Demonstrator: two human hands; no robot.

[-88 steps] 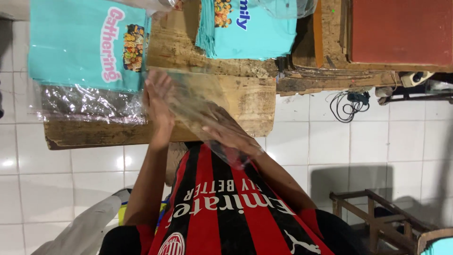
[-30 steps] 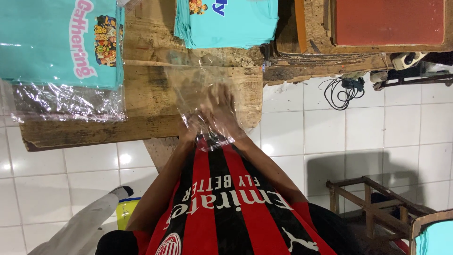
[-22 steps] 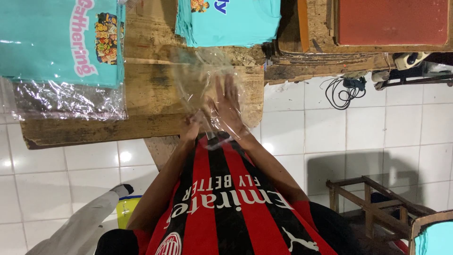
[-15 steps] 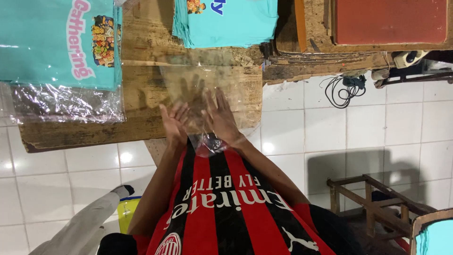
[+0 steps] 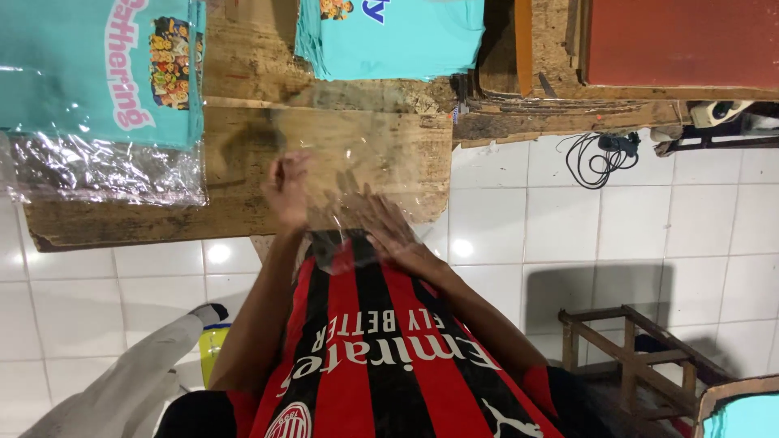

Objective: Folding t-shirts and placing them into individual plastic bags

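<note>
On the worn brown wooden table (image 5: 243,219), the left hand (image 5: 288,188) pinches one edge of the clear, empty plastic bag (image 5: 357,174) while the right hand (image 5: 388,231) presses flat on it, fingers spread. The slick film may crease or slide off the table's near edge.

clear bags and bagged shirts on my wooden bench

i hold an empty clear plastic bag (image 5: 357,174) flat at the bench's near edge; a teal folded shirt in crinkled clear wrap (image 5: 97,89) lies at one end, a second teal stack (image 5: 398,36) toward the far edge.
</note>
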